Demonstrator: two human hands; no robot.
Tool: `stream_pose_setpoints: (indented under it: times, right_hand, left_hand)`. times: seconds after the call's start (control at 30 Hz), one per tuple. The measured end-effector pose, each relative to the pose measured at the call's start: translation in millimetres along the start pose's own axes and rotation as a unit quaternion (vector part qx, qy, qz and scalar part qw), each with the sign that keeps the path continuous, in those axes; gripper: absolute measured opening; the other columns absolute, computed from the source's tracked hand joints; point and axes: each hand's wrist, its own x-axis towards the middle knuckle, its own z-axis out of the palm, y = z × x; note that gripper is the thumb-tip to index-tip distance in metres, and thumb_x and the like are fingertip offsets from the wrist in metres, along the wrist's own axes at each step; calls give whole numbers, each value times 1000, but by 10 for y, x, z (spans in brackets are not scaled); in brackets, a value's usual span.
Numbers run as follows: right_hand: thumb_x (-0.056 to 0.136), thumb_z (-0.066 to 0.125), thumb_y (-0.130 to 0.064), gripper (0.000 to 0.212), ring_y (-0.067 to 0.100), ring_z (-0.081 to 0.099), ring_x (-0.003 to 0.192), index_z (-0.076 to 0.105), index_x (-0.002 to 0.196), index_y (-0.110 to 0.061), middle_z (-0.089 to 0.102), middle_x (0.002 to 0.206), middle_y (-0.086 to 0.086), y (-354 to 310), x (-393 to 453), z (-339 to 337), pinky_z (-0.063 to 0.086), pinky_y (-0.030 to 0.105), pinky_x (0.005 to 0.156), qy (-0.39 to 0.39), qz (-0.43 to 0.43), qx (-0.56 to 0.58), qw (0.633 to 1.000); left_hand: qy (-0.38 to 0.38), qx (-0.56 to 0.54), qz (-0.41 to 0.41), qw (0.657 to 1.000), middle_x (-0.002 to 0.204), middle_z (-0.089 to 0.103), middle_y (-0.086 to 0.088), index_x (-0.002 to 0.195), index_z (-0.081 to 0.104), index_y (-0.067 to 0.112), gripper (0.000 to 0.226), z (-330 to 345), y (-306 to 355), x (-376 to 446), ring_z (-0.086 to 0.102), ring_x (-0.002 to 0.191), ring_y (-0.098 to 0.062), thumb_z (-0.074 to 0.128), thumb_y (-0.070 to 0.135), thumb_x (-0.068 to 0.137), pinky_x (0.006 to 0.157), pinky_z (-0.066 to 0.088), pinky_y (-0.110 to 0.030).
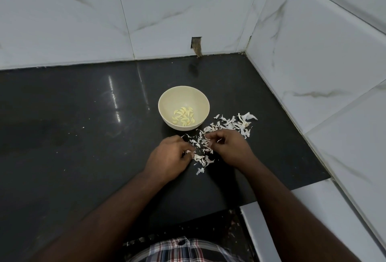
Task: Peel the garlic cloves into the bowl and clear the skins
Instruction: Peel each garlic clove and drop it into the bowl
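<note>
Both hands, left hand (170,155) and right hand (228,147), pinch garlic skins (229,125) scattered beside the bowl (183,94) of peeled cloves (184,116) near the countertop's (73,126) right edge.

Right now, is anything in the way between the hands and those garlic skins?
Nothing visible. The left hand and right hand are already in the garlic skins, fingers curled onto some. The bowl sits just beyond, clear of them.
</note>
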Motion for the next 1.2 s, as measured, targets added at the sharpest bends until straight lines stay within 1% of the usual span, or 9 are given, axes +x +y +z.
stream_pose_setpoints:
  times: [0.13, 0.23, 0.4, 0.53, 0.63, 0.73, 0.83, 1.07, 1.2]
  right_hand:
    - [86, 74, -20, 8, 7, 68, 68, 70, 82, -27, 72, 78, -9, 35, 6, -38, 53, 24, 65, 34, 16, -6, 999]
    - [82, 77, -24, 9, -2, 61, 57, 69, 80, -26, 68, 67, -7, 59, -7, -44, 45, 20, 57, 34, 27, -22, 999]
    - [91, 70, -30, 15, -1, 66, 85, 78, 102, -25, 73, 94, -15, 80, -43, -56, 52, 23, 80, -32, 28, -67, 997]
    - [92, 64, -23, 18, 0, 64, 87, 78, 103, -24, 74, 99, -14, 40, -35, -26, 49, 20, 81, 5, 3, -108, 994]
    - [87, 63, -21, 21, 8, 67, 91, 78, 101, -24, 75, 99, -10, -1, 2, 32, 53, 27, 83, -7, 1, -159, 987]
    - [85, 63, -21, 20, 12, 67, 87, 78, 98, -26, 74, 93, -7, -44, 13, 98, 51, 26, 74, -34, -8, -199, 979]
    - [83, 57, -20, 17, 14, 65, 79, 74, 84, -24, 71, 83, -7, -63, 4, 152, 51, 27, 68, -33, -4, -213, 977]
    - [80, 70, -19, 3, 0, 63, 65, 70, 79, -22, 68, 71, -11, -77, -37, 16, 50, 21, 63, 13, 6, -97, 995]
    - [84, 76, -21, 11, -3, 66, 71, 79, 94, -24, 74, 87, -12, -47, -36, -1, 50, 14, 68, -25, -15, -61, 998]
  left_hand:
    - [-15, 57, 7, 998, 109, 58, 13, 110, 70, 38, 19, 48, 61, -10, 54, 109, -12, 58, 36, 95, 85, 51, -33]
    - [-9, 52, 11, 999, 104, 56, 11, 98, 67, 33, 10, 34, 98, -30, 54, 102, -13, 57, 32, 94, 82, 50, -33]
    - [6, -31, -23, 999, 90, 59, 15, 91, 56, 32, 5, -47, 112, -31, 55, 84, -4, 59, 28, 91, 75, 49, -30]
    - [13, -70, -37, 997, 92, 62, 12, 107, 64, 29, 21, -80, 69, -18, 59, 83, -4, 63, 18, 90, 80, 51, -29]
    - [20, -70, -43, 996, 92, 63, 12, 113, 69, 27, 24, -98, 56, -17, 59, 83, -3, 64, 16, 92, 74, 45, -13]
    - [20, -75, -61, 995, 98, 63, 11, 114, 71, 26, 23, -115, 49, -16, 59, 88, -3, 65, 18, 94, 70, 36, -4]
    - [7, -79, -73, 994, 99, 66, 9, 105, 73, 28, 16, -138, 53, -21, 61, 92, -6, 64, 19, 95, 73, 40, -14]
    - [10, -142, -113, 983, 77, 68, 11, 88, 69, 29, 3, -208, 73, -34, 62, 72, -1, 70, 29, 90, 61, 43, -15]
    - [10, -185, -134, 973, 75, 69, 6, 83, 71, 30, 8, -191, 48, -21, 61, 66, -3, 75, 35, 87, 63, 46, -20]
